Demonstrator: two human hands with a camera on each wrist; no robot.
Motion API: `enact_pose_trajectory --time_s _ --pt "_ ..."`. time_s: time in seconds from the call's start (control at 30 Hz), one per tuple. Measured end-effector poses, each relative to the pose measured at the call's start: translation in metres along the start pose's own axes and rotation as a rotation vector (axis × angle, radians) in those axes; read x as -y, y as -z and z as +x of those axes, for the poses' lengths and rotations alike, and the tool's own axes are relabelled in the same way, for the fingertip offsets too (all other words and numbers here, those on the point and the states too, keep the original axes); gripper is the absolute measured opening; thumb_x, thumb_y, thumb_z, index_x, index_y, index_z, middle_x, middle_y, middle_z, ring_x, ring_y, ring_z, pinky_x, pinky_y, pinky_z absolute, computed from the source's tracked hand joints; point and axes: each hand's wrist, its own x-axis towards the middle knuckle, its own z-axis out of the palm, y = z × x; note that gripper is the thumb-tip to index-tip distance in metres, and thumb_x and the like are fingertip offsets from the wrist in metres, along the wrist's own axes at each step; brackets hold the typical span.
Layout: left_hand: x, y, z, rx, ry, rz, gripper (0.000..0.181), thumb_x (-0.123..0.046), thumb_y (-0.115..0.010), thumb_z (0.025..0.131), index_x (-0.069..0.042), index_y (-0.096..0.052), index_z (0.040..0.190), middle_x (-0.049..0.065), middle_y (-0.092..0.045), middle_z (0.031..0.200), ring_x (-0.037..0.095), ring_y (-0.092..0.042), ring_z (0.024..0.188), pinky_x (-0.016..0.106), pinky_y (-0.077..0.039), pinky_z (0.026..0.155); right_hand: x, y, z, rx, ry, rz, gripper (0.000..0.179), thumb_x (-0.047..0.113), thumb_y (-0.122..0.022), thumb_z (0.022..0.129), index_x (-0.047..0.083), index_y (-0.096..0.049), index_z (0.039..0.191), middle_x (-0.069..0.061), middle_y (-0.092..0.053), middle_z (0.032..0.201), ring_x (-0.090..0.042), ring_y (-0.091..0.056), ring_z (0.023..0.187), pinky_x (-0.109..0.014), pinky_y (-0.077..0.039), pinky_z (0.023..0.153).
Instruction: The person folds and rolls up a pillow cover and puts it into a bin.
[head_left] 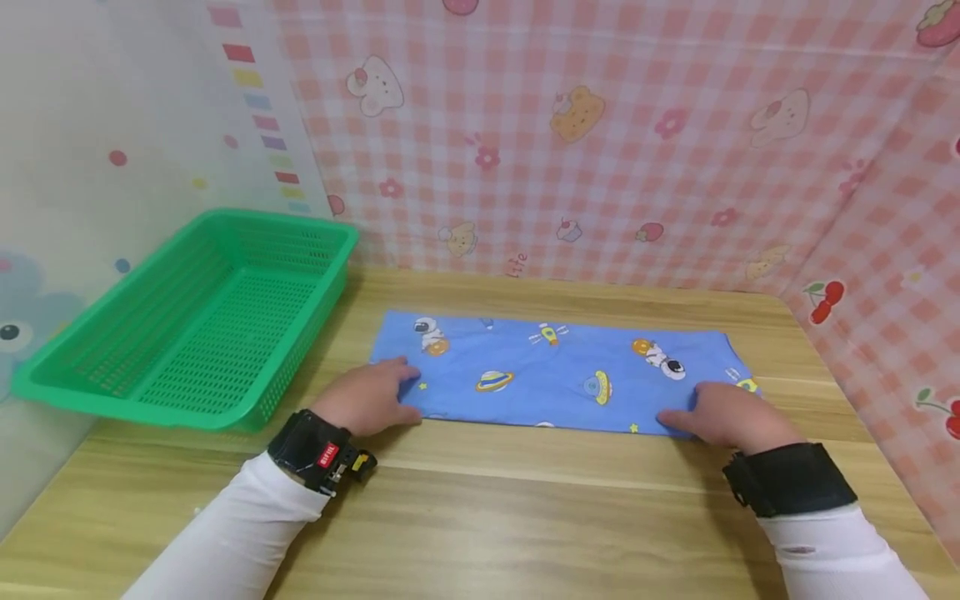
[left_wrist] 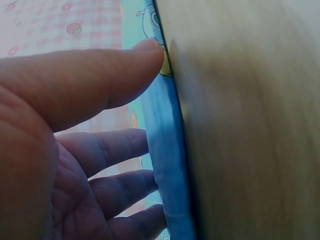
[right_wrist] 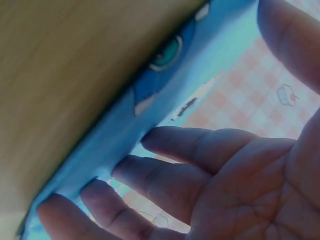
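A blue cloth [head_left: 540, 375] printed with astronauts, planets and stars lies folded in a long flat strip on the wooden table. At its left end, my left hand [head_left: 369, 398] touches it with thumb and fingers spread. The left wrist view shows those fingertips [left_wrist: 150, 181] against the fabric and the thumb at its near edge. My right hand [head_left: 731, 414] rests on the right end, thumb pointing inward along the near edge. In the right wrist view its fingers [right_wrist: 165, 187] reach onto the cloth, slightly bent and spread apart.
A green plastic basket [head_left: 258, 410] with perforated sides stands on the left of the table [head_left: 480, 517]. Behind the table hangs a pink checked wall covering [head_left: 525, 192] with cartoon prints, which continues along the right side. Each wrist wears a black strap [head_left: 795, 481].
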Motion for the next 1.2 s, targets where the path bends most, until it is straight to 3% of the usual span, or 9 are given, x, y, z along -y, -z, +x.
enact_pose_trajectory --time_s 0.17,0.4,0.5,0.87,1.0,1.1,1.2 --pt "-0.004 -0.002 0.0 0.003 -0.011 0.018 0.07 -0.041 -0.076 0.094 -0.006 -0.055 0.151 0.023 -0.042 0.164 0.046 -0.043 0.15 0.06 -0.038 0.121 0.0 0.002 0.004 -0.011 -0.007 -0.025 0.079 0.063 -0.066 0.094 -0.015 -0.063 0.109 -0.009 -0.047 0.075 -0.024 -0.052 0.071 -0.035 -0.04 0.065" --pt "-0.01 -0.003 0.001 0.011 -0.017 0.044 0.07 -0.044 -0.076 0.094 -0.007 -0.056 0.151 0.022 -0.044 0.163 0.044 -0.044 0.15 0.059 -0.038 0.122 -0.005 0.008 0.01 0.005 0.012 -0.029 0.063 0.063 -0.069 0.091 0.001 -0.066 0.084 -0.005 -0.046 0.07 -0.022 -0.05 0.067 -0.033 -0.038 0.063" --pt "-0.014 -0.005 0.002 0.015 -0.033 0.064 0.07 -0.045 -0.075 0.094 -0.008 -0.056 0.151 0.022 -0.046 0.162 0.044 -0.046 0.149 0.058 -0.04 0.121 -0.009 0.012 0.014 0.021 0.016 -0.02 0.06 0.061 -0.069 0.093 0.003 -0.065 0.08 -0.004 -0.046 0.069 -0.022 -0.051 0.067 -0.032 -0.039 0.063" --pt "-0.031 -0.008 0.003 0.009 -0.087 0.121 0.066 -0.048 -0.073 0.096 -0.008 -0.06 0.147 0.022 -0.052 0.157 0.042 -0.052 0.144 0.057 -0.045 0.118 -0.026 0.027 0.026 0.06 0.023 -0.001 0.08 0.059 -0.073 0.091 -0.017 -0.063 0.113 -0.015 -0.056 0.085 -0.03 -0.056 0.082 -0.039 -0.047 0.074" --pt "-0.037 -0.01 0.005 0.011 -0.114 0.149 0.064 -0.049 -0.07 0.098 -0.009 -0.061 0.147 0.022 -0.054 0.155 0.042 -0.054 0.143 0.057 -0.046 0.117 -0.034 0.03 0.031 0.051 0.022 -0.002 0.096 0.06 -0.074 0.089 -0.024 -0.053 0.128 -0.036 -0.062 0.113 -0.039 -0.057 0.096 -0.053 -0.054 0.091" --pt "-0.042 -0.012 0.005 0.017 -0.124 0.163 0.063 -0.05 -0.068 0.098 -0.01 -0.061 0.147 0.021 -0.055 0.155 0.042 -0.055 0.142 0.057 -0.046 0.116 -0.038 0.031 0.033 0.05 0.013 0.004 0.109 0.063 -0.075 0.087 -0.028 -0.041 0.138 -0.047 -0.049 0.138 -0.049 -0.055 0.113 -0.065 -0.047 0.107" --pt "-0.046 -0.012 0.005 0.014 -0.13 0.162 0.062 -0.05 -0.068 0.099 -0.01 -0.062 0.145 0.021 -0.057 0.153 0.041 -0.056 0.141 0.057 -0.046 0.116 -0.043 0.032 0.035 0.05 0.005 0.015 0.116 0.064 -0.075 0.086 -0.029 -0.034 0.142 -0.05 -0.04 0.145 -0.057 -0.05 0.124 -0.07 -0.04 0.113"
